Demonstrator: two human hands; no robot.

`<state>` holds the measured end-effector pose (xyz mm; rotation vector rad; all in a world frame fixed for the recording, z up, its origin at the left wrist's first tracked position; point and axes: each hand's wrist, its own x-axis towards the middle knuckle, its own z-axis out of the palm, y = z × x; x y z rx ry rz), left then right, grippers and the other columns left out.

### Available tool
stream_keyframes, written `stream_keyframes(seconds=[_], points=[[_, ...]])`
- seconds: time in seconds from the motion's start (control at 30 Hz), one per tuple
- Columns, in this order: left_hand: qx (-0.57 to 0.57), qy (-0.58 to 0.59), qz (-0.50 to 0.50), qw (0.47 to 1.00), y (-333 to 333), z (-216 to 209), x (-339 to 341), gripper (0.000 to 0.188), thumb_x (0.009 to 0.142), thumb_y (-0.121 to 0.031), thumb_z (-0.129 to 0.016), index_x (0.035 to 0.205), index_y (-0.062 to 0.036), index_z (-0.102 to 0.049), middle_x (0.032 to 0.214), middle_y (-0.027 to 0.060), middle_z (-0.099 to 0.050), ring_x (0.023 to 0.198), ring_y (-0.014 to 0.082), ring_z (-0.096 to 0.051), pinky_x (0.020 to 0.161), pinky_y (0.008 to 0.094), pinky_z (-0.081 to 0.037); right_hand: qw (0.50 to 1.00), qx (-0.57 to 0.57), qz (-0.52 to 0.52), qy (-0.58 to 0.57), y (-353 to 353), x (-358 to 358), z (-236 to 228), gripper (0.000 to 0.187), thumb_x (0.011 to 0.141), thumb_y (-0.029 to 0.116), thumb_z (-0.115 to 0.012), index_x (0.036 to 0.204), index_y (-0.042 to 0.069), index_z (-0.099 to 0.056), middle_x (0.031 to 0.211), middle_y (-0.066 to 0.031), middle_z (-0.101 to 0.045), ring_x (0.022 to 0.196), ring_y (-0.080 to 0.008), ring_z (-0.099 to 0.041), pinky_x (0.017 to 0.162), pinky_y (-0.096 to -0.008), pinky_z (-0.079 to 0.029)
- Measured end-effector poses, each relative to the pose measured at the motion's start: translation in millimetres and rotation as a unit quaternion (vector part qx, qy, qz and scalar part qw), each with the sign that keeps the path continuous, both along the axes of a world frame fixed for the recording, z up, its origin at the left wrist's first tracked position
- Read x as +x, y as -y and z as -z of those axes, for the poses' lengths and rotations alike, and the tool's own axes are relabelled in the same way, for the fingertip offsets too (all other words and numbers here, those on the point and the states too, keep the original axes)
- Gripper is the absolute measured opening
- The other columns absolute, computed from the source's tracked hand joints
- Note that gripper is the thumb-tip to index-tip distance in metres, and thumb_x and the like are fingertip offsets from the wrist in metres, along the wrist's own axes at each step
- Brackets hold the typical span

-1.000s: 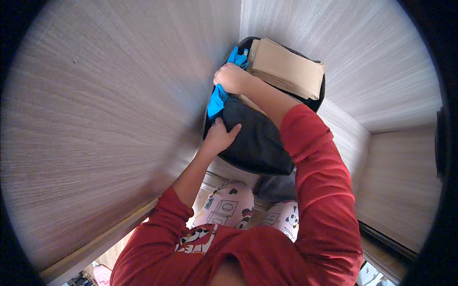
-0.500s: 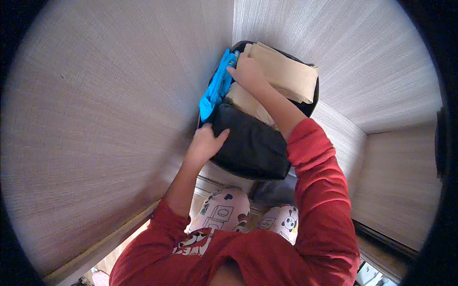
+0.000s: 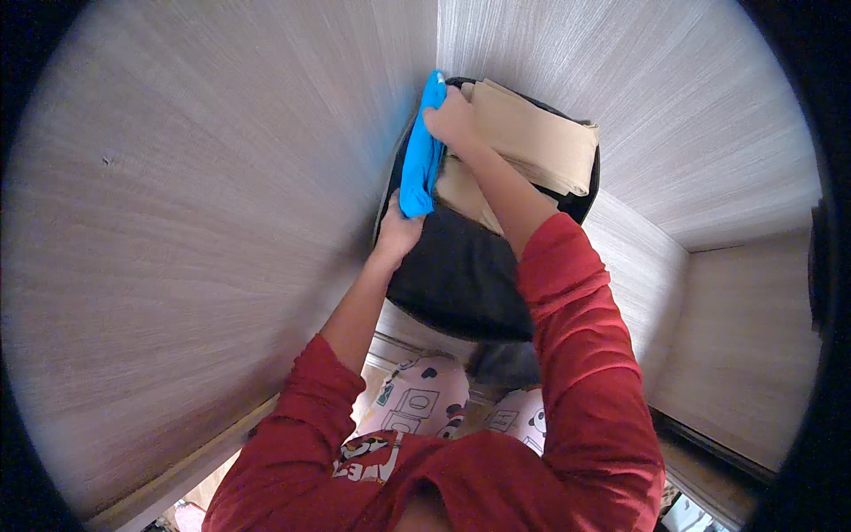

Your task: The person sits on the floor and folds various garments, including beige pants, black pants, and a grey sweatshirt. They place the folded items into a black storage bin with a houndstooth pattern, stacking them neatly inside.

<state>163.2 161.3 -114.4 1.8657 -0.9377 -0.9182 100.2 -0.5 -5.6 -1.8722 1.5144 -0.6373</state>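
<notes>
A bright blue folded cloth (image 3: 420, 168) stands on edge along the left side of a black fabric storage bin (image 3: 461, 275). My right hand (image 3: 453, 120) is closed on its far end, near the back corner of the bin. At the cloth's near end, my left hand (image 3: 401, 232) grips the lower corner, its fingertips partly hidden behind the cloth. Beside my right hand lies a thick beige folded cloth (image 3: 536, 133). A second beige folded piece (image 3: 461, 193) shows lower down, partly covered by my right forearm.
Wood-grain panels rise close on the left (image 3: 222, 204) and behind the bin (image 3: 638, 80). A lower panel (image 3: 736, 328) stands at the right. My knees in pink patterned trousers (image 3: 417, 390) are just in front of the bin, with a dark object (image 3: 505, 364) between bin and knees.
The blue cloth has been lifted, straightened and shifted slightly right and away from me. My left hand has moved up from the bin's rim to the cloth's near end.
</notes>
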Motion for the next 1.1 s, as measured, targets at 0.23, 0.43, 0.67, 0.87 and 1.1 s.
stream_keyframes(seconds=[0.23,0.43,0.67,0.87,1.1], points=[[0.063,0.095,0.059,0.992,22,-2,-1,0.033,0.08,-0.023,-0.05,0.106,-0.002,-0.052,0.101,0.0261,-0.055,0.099,0.0398,-0.051,0.082,0.0431,-0.042,0.997,0.036,0.047,-0.049,12,-3,13,0.051,0.073,0.019,-0.052,0.111,-0.01,-0.036,0.101,-0.0256,-0.056,0.098,-0.0377,-0.054,0.085,-0.0446,-0.042],[0.116,0.221,0.125,0.96,20,12,13,0.022,0.079,-0.014,-0.047,0.09,-0.0004,-0.059,0.092,0.0272,-0.056,0.091,0.0414,-0.053,0.077,0.045,-0.044,0.935,-0.056,-0.177,-0.302,23,7,35,0.05,0.072,0.015,-0.054,0.11,-0.013,-0.034,0.096,-0.0272,-0.057,0.097,-0.0376,-0.055,0.084,-0.0478,-0.041],[-0.09,0.131,-0.029,0.987,11,-3,-2,0.043,0.078,-0.009,-0.05,0.12,-0.0074,-0.042,0.088,0.0277,-0.057,0.089,0.0427,-0.053,0.075,0.0462,-0.043,0.998,0.012,0.008,-0.062,18,11,8,0.062,0.07,0.013,-0.057,0.117,-0.011,-0.024,0.105,-0.0324,-0.051,0.101,-0.0396,-0.052,0.085,-0.0415,-0.044],[-0.113,0.117,-0.037,0.986,28,-7,-4,0.019,0.078,-0.006,-0.047,0.093,0.0026,-0.055,0.084,0.0291,-0.055,0.085,0.0434,-0.053,0.07,0.0447,-0.044,0.996,0.064,0.001,-0.07,43,-3,16,0.068,0.071,0.018,-0.055,0.128,0.001,-0.022,0.11,-0.0288,-0.05,0.099,-0.0415,-0.051,0.083,-0.0424,-0.045],[-0.106,0.08,-0.09,0.987,35,-11,-3,0.018,0.079,-0.009,-0.049,0.091,0.0034,-0.056,0.083,0.0272,-0.057,0.085,0.0401,-0.056,0.071,0.0411,-0.044,0.998,0.037,-0.02,-0.039,41,-4,16,0.057,0.075,0.015,-0.05,0.122,-0.005,-0.026,0.106,-0.0319,-0.051,0.094,-0.0425,-0.054,0.082,-0.0448,-0.045]])
